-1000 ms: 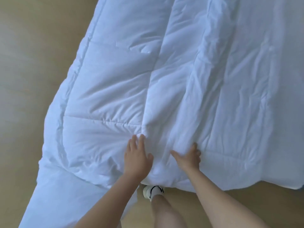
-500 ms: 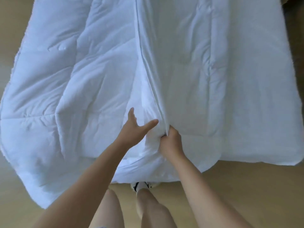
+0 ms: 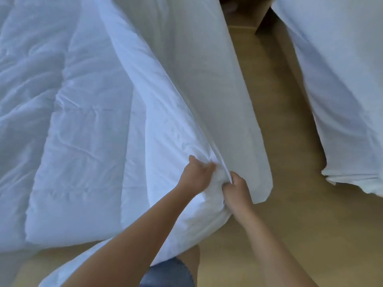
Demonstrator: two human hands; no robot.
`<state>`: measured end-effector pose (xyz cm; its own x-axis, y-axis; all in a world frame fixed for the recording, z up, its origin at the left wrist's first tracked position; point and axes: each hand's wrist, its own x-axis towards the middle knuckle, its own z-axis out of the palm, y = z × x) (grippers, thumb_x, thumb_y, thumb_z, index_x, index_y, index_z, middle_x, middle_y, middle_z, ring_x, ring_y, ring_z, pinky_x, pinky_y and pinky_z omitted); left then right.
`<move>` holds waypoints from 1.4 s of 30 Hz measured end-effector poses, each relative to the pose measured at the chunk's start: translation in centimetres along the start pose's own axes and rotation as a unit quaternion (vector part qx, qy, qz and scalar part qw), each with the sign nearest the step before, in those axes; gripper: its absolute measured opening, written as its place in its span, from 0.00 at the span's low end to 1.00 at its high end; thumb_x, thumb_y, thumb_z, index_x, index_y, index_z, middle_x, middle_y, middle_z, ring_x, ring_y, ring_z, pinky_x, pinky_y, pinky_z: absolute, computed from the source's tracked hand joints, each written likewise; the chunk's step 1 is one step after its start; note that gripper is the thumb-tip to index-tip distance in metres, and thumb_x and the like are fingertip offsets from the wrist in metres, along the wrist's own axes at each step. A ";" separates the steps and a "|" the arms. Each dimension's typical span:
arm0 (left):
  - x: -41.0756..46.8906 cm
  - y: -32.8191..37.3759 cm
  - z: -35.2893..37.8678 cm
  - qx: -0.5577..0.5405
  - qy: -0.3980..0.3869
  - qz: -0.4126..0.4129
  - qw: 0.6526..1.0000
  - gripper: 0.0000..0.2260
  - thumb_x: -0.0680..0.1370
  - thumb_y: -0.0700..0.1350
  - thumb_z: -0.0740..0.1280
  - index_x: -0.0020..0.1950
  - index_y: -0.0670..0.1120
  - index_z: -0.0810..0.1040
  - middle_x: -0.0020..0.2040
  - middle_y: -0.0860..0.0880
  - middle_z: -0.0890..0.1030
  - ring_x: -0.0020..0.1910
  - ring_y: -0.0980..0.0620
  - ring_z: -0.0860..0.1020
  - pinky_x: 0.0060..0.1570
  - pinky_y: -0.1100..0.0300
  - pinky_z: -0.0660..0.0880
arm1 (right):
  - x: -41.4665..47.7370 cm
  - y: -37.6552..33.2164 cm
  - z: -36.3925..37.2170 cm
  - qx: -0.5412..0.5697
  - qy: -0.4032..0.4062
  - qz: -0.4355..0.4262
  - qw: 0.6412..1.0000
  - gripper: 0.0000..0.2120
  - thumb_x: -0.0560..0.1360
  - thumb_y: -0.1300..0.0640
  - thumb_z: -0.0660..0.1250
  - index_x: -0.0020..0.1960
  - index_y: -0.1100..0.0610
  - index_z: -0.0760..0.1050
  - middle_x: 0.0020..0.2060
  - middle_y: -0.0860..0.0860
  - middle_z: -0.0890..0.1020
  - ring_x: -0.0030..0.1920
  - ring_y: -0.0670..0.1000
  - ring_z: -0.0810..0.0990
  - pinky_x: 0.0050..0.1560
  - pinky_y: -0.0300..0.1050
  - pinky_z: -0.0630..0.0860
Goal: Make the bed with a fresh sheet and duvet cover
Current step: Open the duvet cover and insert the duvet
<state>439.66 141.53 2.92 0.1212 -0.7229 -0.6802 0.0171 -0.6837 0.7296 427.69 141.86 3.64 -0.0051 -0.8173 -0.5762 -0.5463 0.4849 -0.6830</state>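
both hands (image 3: 199, 175) fisted in duvet (image 3: 83, 131)

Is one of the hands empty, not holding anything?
No, the left hand and the right hand each grip a bunched fold of the white bedding.

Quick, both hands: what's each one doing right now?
Left hand: closed, gripping the white quilted fabric duvet.
Right hand: closed, gripping the duvet's raised fold.

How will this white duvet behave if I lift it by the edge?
Probably floppy: the duvet creases and folds where the left hand and right hand grip it. Likely light yet bulky, judging by its puffy quilted panels. It would probably sag and drag on the floor.
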 end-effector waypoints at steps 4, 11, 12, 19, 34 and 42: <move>1.2 4.0 3.6 -0.182 0.081 -0.058 0.978 0.34 0.70 0.57 0.69 0.71 0.44 0.62 0.66 0.45 0.71 0.61 0.48 0.73 0.59 0.53 0.72 | 2.2 2.9 -7.3 -0.022 -0.042 -0.034 0.998 0.07 0.73 0.70 0.55 0.43 0.65 0.71 0.34 0.54 0.77 0.35 0.52 0.73 0.31 0.34 0.67; 9.3 11.8 15.7 0.012 0.141 -0.078 0.987 0.26 0.72 0.40 0.66 0.67 0.42 0.60 0.51 0.45 0.75 0.46 0.46 0.76 0.42 0.57 0.75 | 6.8 8.6 -18.3 -0.020 -0.078 -0.020 0.997 0.10 0.74 0.69 0.54 0.47 0.60 0.73 0.41 0.53 0.80 0.43 0.52 0.79 0.40 0.37 0.75; 10.2 12.6 18.1 0.082 0.154 -0.054 0.983 0.20 0.73 0.38 0.63 0.64 0.42 0.64 0.51 0.45 0.76 0.47 0.46 0.76 0.42 0.57 0.75 | 7.6 9.4 -19.6 -0.029 -0.089 -0.014 0.996 0.10 0.74 0.68 0.54 0.49 0.60 0.72 0.42 0.56 0.79 0.45 0.55 0.79 0.42 0.44 0.77; 11.7 14.3 34.9 0.402 0.158 0.013 0.902 0.07 0.76 0.35 0.55 0.50 0.43 0.70 0.39 0.46 0.73 0.45 0.42 0.72 0.43 0.56 0.69 | 15.7 14.4 -35.4 -0.158 -0.205 -0.004 0.966 0.11 0.77 0.64 0.55 0.46 0.50 0.72 0.41 0.50 0.79 0.42 0.51 0.78 0.43 0.44 0.72; 21.3 18.3 37.3 0.274 0.122 -0.106 0.948 0.16 0.81 0.44 0.58 0.68 0.47 0.71 0.63 0.45 0.76 0.59 0.46 0.76 0.53 0.63 0.71 | 36.5 9.3 -53.9 -0.302 -0.245 0.007 0.921 0.05 0.78 0.66 0.56 0.49 0.63 0.71 0.38 0.56 0.71 0.33 0.49 0.66 0.27 0.33 0.62; 31.2 26.0 38.8 0.297 0.039 -0.139 0.944 0.16 0.80 0.45 0.57 0.66 0.46 0.73 0.63 0.47 0.76 0.60 0.48 0.74 0.60 0.58 0.71 | 49.0 -3.8 -55.4 -0.366 -0.260 -0.074 0.891 0.07 0.79 0.59 0.56 0.49 0.50 0.71 0.39 0.50 0.79 0.36 0.50 0.75 0.36 0.42 0.68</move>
<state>405.38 97.36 -2.08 0.2675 -0.5138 -0.8151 -0.4971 -0.7983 0.3401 383.07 82.70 2.87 0.3974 -0.5088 -0.7636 -0.9090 -0.1044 -0.4035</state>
